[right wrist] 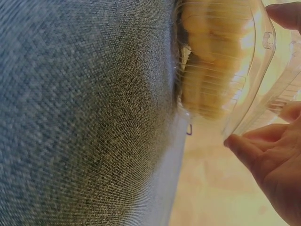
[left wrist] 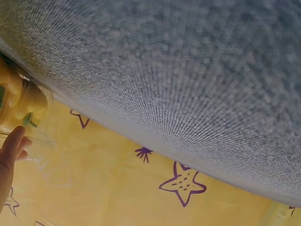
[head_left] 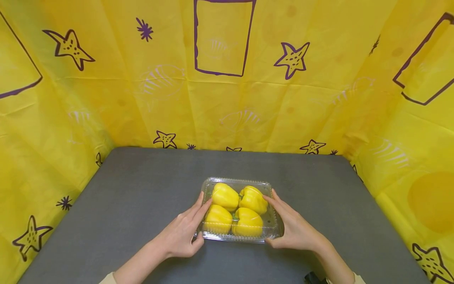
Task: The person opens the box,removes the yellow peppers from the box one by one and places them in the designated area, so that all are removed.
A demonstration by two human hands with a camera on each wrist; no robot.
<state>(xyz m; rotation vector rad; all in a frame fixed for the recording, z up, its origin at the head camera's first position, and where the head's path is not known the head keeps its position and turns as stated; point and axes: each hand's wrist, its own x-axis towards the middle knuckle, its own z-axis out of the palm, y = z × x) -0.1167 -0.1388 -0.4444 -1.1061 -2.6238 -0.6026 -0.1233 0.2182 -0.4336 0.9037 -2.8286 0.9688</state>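
A clear plastic clamshell container point(head_left: 271, 219) sits on the table with several yellow bell peppers point(head_left: 225, 196) inside, two rows showing through the plastic. My left hand point(head_left: 182, 232) grips its left side, thumb at the near corner and fingers along the edge. On the opposite side my right hand point(head_left: 296, 228) holds it the same way, thumb near the front corner. The right wrist view shows the ridged wall of the container point(right wrist: 211, 70) and two clear edges that spread apart near the fingers point(right wrist: 244, 146). Only part of the left hand point(left wrist: 8, 157) shows in the left wrist view.
The dark grey table point(head_left: 142, 177) extends around the container on all sides. A yellow cloth point(head_left: 227, 98) with purple starfish drawings encloses the table at the back and both sides. Something black point(head_left: 312, 278) shows beside the right wrist at the bottom edge.
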